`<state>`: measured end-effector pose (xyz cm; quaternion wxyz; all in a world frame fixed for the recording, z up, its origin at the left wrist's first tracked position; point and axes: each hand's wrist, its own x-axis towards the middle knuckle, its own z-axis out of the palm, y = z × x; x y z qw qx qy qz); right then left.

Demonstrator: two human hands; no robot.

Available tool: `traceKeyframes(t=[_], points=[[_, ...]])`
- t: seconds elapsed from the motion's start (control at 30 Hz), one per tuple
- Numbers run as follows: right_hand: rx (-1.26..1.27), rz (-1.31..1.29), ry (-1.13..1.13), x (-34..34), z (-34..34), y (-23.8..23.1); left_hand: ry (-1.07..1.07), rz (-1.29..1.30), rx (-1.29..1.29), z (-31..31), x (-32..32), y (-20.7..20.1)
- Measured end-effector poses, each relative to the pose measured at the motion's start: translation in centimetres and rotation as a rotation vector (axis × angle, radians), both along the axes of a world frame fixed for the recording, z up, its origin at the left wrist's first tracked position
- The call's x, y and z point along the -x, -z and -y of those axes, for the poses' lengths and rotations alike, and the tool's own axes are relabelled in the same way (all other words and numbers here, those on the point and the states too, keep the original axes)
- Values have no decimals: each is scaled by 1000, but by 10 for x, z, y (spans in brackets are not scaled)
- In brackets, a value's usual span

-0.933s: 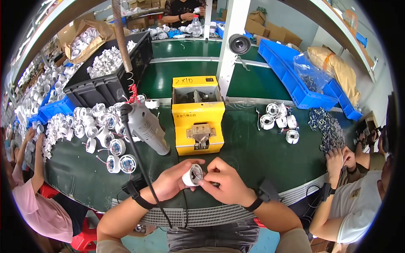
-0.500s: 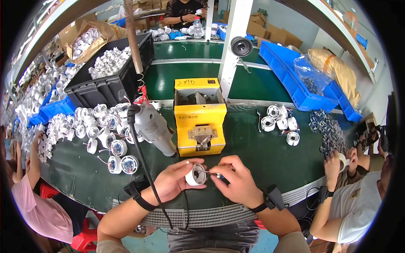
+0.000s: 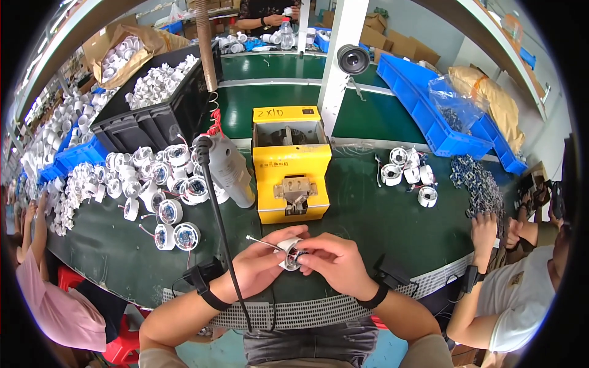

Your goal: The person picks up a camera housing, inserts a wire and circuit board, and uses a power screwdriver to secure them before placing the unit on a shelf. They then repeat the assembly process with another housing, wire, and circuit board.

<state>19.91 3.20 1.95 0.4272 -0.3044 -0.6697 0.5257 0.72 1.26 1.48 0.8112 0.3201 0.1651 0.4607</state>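
My left hand (image 3: 253, 268) cradles a small white round plastic housing (image 3: 287, 245) with its open side turned toward my right hand. A thin wire with a white connector (image 3: 250, 238) sticks out past the left fingers. My right hand (image 3: 338, 262) pinches a small circuit board (image 3: 300, 256) at the mouth of the housing; the fingers hide much of it. Just beyond my hands stands a yellow machine (image 3: 291, 165) with a metal fixture on its front. A grey electric screwdriver (image 3: 230, 168) hangs to its left.
White housings with boards (image 3: 170, 211) lie at the left, and several more housings (image 3: 392, 175) at the right. A black bin (image 3: 144, 129) of white parts, a blue bin (image 3: 442, 144) and a pile of small parts (image 3: 475, 187) flank the bench. A black cable (image 3: 222, 245) crosses my left forearm. Co-workers sit at both sides.
My right hand has brought the circuit board left to the housing's mouth. The wire end now pokes out on the left side. The screwdriver has swung slightly up.
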Motion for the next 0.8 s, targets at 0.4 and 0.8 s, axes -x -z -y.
traceKeyframes(t=[0.4,0.8], points=[[-287,156,223,1,4,8,-71,-26,-36,10,-13,11],[-43,98,96,0,-11,11,-59,-597,-183,0,-1,-3]])
